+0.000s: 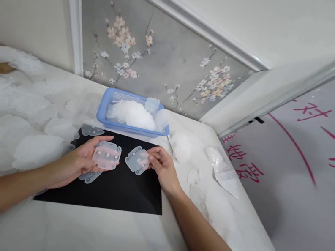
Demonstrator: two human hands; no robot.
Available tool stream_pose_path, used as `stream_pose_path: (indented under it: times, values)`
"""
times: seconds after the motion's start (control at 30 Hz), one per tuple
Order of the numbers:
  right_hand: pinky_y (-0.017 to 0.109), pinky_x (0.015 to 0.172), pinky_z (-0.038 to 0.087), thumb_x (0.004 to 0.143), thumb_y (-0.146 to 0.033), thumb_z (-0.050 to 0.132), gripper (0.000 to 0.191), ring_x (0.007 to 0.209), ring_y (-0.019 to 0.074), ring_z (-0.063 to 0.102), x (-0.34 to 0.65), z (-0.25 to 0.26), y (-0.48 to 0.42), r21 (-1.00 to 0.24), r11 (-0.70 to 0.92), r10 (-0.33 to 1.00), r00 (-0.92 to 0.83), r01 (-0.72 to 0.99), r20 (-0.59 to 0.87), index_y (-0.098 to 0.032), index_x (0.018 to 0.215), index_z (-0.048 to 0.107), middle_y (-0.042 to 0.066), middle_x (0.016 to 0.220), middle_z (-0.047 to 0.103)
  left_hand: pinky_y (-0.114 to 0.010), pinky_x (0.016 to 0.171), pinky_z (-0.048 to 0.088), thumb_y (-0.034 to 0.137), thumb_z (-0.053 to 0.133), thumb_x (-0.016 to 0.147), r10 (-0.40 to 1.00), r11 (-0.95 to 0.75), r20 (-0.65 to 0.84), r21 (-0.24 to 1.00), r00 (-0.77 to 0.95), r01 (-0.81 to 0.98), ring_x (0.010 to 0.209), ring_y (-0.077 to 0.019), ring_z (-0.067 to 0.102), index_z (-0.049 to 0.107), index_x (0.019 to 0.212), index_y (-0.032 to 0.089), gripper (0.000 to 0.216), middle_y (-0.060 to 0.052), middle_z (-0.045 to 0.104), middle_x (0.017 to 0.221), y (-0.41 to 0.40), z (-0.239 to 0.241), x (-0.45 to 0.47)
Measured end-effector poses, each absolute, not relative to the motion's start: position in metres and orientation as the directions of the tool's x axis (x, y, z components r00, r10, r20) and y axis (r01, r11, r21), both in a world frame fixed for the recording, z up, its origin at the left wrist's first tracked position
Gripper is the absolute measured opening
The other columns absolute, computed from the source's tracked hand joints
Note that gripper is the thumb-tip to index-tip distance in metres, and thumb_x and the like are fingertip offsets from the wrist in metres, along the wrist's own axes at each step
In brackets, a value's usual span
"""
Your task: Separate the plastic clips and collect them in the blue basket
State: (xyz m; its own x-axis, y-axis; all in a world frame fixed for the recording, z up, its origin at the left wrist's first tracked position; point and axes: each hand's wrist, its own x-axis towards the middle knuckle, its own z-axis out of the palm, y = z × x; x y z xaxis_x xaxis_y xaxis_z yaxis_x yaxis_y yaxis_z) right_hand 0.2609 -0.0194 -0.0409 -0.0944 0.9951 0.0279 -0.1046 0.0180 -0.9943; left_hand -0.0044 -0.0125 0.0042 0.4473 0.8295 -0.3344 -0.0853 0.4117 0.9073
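Observation:
My left hand (pixel 79 161) lies palm up over a black mat (pixel 118 190), its fingers curled under a translucent plastic piece (pixel 106 155) resting on them. My right hand (pixel 162 165) pinches a second translucent plastic piece (pixel 137 160) by its right edge, just above the mat. Two more such pieces lie on the mat: one (pixel 91 131) at its far left corner, another (pixel 90 177) partly hidden under my left hand.
A blue plastic basket (pixel 103 108) holding several translucent pieces stands just behind the mat. Bubble wrap (pixel 11 116) covers the white table at the left. A clear plastic bag (pixel 222 169) lies at the right, beside a whiteboard (pixel 307 174) with red writing.

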Motion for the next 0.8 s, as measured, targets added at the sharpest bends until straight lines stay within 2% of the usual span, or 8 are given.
stream_pose_path:
  times: [0.13,0.23,0.33,0.47,0.53,0.6,0.7,0.8]
  values:
    - [0.032,0.064,0.056,0.083,-0.045,0.067,0.026,0.061,0.0147,0.063,0.26,-0.041,-0.02,-0.997,0.034,0.994,-0.103,-0.076,0.042,-0.023,0.091,0.056,-0.001,0.072,0.067,-0.047,0.104,0.046,0.005,0.05,0.049,0.824,0.419,-0.335,0.903,0.456,-0.095,0.118,-0.0284,0.064,0.045,0.136,0.032,0.091,-0.002,0.071,0.117,-0.012,0.004,-0.004]
    - [0.034,0.067,0.058,0.087,-0.046,0.063,0.026,0.069,0.0154,0.066,0.258,-0.039,-0.023,-0.995,0.093,0.992,-0.086,0.032,0.09,-0.023,0.095,0.057,0.008,0.11,0.071,-0.049,0.103,0.047,0.005,0.051,0.05,0.82,0.411,-0.325,0.907,0.471,-0.089,0.117,-0.0297,0.064,0.045,0.135,0.032,0.089,-0.003,0.069,0.12,-0.012,0.004,-0.004]
    - [0.037,0.077,0.058,0.092,-0.043,0.058,0.024,0.085,0.0174,0.069,0.257,-0.037,-0.027,-0.947,0.239,0.966,-0.152,0.215,0.209,-0.023,0.105,0.059,0.013,0.141,0.055,-0.049,0.104,0.045,0.006,0.055,0.053,0.814,0.407,-0.315,0.909,0.488,-0.092,0.117,-0.0298,0.065,0.041,0.138,0.031,0.09,-0.004,0.067,0.124,-0.013,0.006,-0.004]
    - [0.044,0.097,0.051,0.084,-0.035,0.072,0.036,0.12,0.0263,0.059,0.255,-0.037,-0.031,-0.751,0.48,0.87,-0.353,0.454,0.343,-0.023,0.116,0.062,0.013,0.135,0.06,-0.049,0.104,0.046,0.007,0.061,0.057,0.817,0.393,-0.293,0.913,0.497,-0.108,0.114,-0.0285,0.066,0.037,0.141,0.033,0.091,-0.004,0.067,0.121,-0.017,0.01,-0.003]
    - [0.047,0.099,0.049,0.087,-0.029,0.068,0.022,0.117,0.0261,0.06,0.253,-0.036,-0.032,-0.665,0.524,0.851,-0.348,0.532,0.393,-0.023,0.108,0.067,0.011,0.126,0.066,-0.049,0.104,0.047,0.009,0.065,0.059,0.814,0.377,-0.274,0.92,0.512,-0.108,0.114,-0.028,0.067,0.037,0.141,0.033,0.09,-0.003,0.067,0.12,-0.017,0.01,-0.002]
    - [0.05,0.099,0.047,0.091,-0.026,0.061,0.01,0.115,0.0269,0.06,0.25,-0.032,-0.033,-0.653,0.493,0.866,-0.256,0.575,0.429,-0.024,0.094,0.07,0.009,0.115,0.072,-0.049,0.104,0.048,0.011,0.069,0.061,0.81,0.364,-0.256,0.925,0.528,-0.11,0.114,-0.0275,0.067,0.036,0.141,0.033,0.089,-0.003,0.068,0.119,-0.016,0.007,-0.003]
    - [0.052,0.102,0.044,0.09,-0.035,0.063,0.013,0.121,0.0303,0.056,0.246,-0.027,-0.037,-0.824,0.33,0.937,-0.054,0.459,0.345,-0.025,0.086,0.07,0.007,0.108,0.075,-0.048,0.104,0.048,0.013,0.073,0.063,0.803,0.354,-0.234,0.927,0.548,-0.122,0.113,-0.0267,0.067,0.038,0.141,0.033,0.088,-0.003,0.068,0.119,-0.015,0.001,-0.003]
    - [0.045,0.091,0.052,0.089,-0.045,0.063,0.024,0.103,0.0275,0.067,0.241,-0.026,-0.038,-0.998,0.067,0.998,-0.009,0.018,0.066,-0.024,0.098,0.067,0.005,0.101,0.075,-0.048,0.104,0.048,0.016,0.074,0.065,0.812,0.328,-0.214,0.937,0.543,-0.122,0.114,-0.0269,0.066,0.043,0.138,0.033,0.081,-0.004,0.068,0.12,-0.014,-0.003,-0.004]
